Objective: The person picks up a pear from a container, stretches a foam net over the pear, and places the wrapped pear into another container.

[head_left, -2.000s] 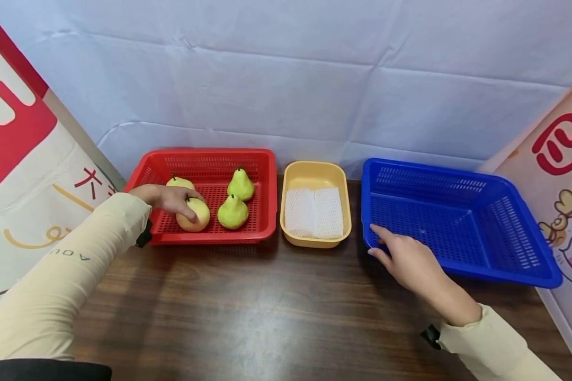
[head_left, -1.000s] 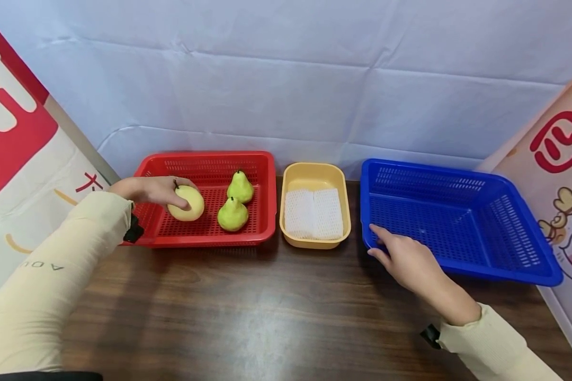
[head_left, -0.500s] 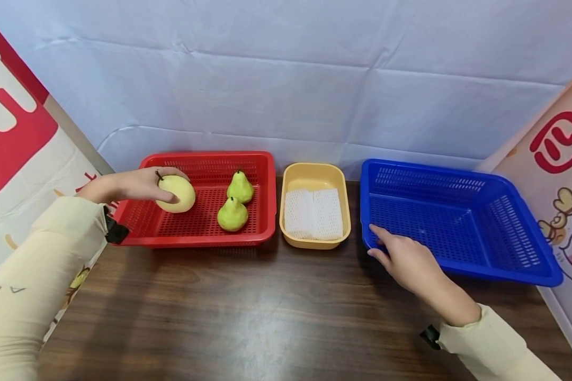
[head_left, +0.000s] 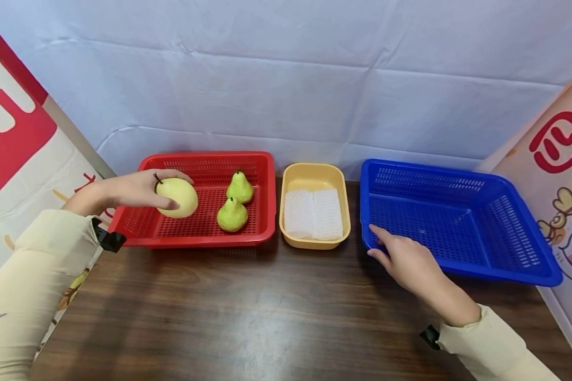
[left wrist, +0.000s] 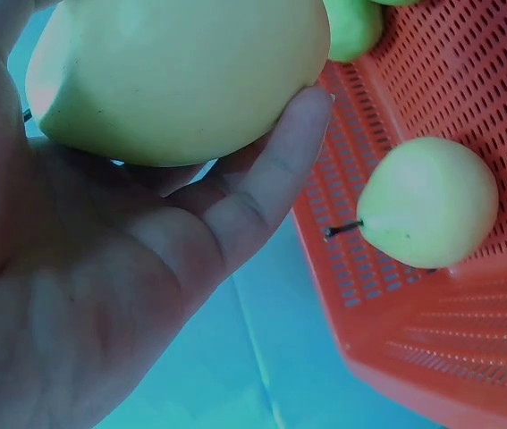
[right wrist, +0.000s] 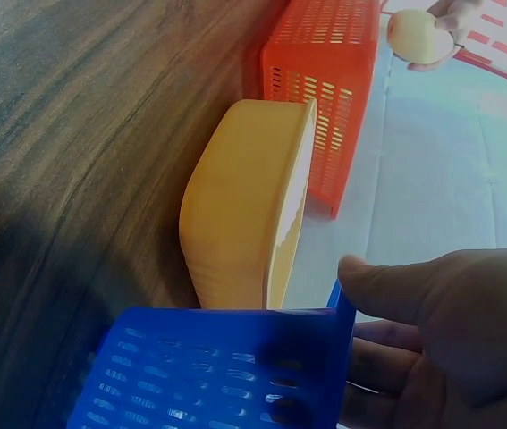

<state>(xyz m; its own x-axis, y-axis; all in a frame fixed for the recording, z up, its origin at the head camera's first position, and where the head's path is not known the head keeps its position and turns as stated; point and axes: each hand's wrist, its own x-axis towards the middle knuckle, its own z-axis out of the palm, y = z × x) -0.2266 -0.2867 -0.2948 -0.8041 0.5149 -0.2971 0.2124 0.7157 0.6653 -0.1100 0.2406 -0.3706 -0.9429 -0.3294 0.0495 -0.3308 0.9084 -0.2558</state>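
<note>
My left hand [head_left: 133,189] grips a round yellow pear [head_left: 182,198] by its sides, its dark stem towards the wrist. In the right wrist view this pear hangs raised over the red basket [head_left: 209,243]. A second yellow pear [left wrist: 427,201] lies in that basket, hidden under the hand in the head view. Two green pears [head_left: 240,188] sit close together towards the basket's right side. My right hand [head_left: 410,259] pinches the near left rim of the blue basket [head_left: 457,235], thumb on one side and fingers on the other.
Between the baskets stands a small yellow tub [head_left: 314,174] with white foam fruit nets [head_left: 313,214] lying flat inside. All stand along the back of a brown wooden table [head_left: 267,312]. A white cloth [head_left: 276,84] hangs behind, and printed cloths flank both sides.
My left hand has lifted the yellow pear out of its place in the red basket and drawn it leftwards, then slightly back right. My right hand stays on the blue rim.
</note>
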